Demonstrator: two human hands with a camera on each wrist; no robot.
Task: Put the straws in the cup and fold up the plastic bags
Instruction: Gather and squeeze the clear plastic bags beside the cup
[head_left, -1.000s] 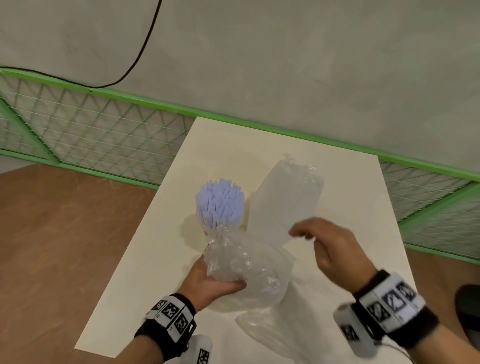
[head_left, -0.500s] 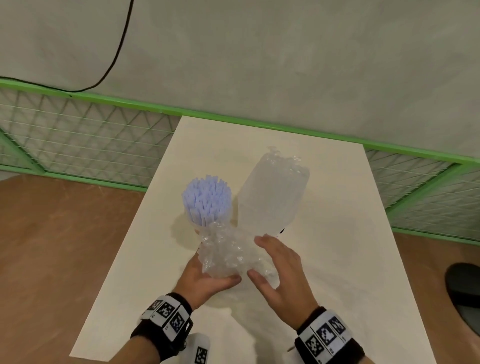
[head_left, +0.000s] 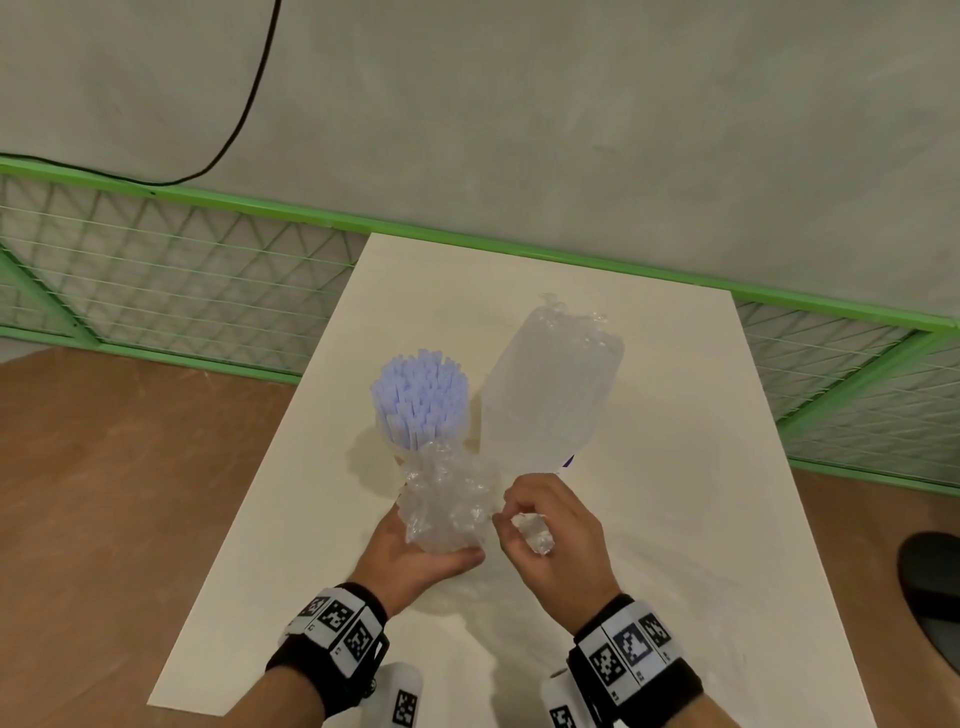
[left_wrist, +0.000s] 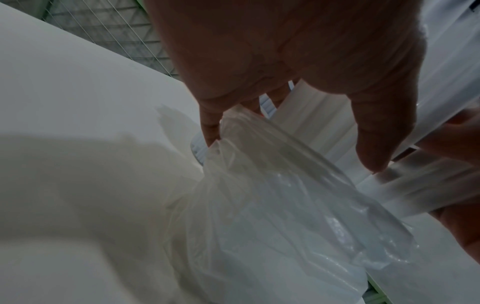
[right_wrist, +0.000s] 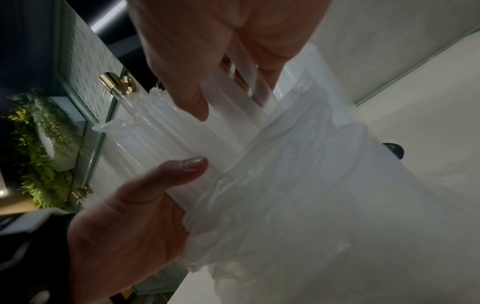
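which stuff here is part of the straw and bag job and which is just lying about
Job:
straws standing in the cup
crumpled plastic bag, held by left hand and right hand
second plastic bag on the table

Lying about:
black cable
green mesh fence

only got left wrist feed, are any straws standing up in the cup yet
Observer: Yes. The head view shows a bundle of straws upright just beyond the left hand; the cup itself is mostly hidden.
Operator: whats the right hand doing
Observer: The right hand pinches part of the crumpled bag that the left hand grips.
Operator: any other bag
Observer: A second bag, apparently still holding straws, lies on the table right of the bundle.
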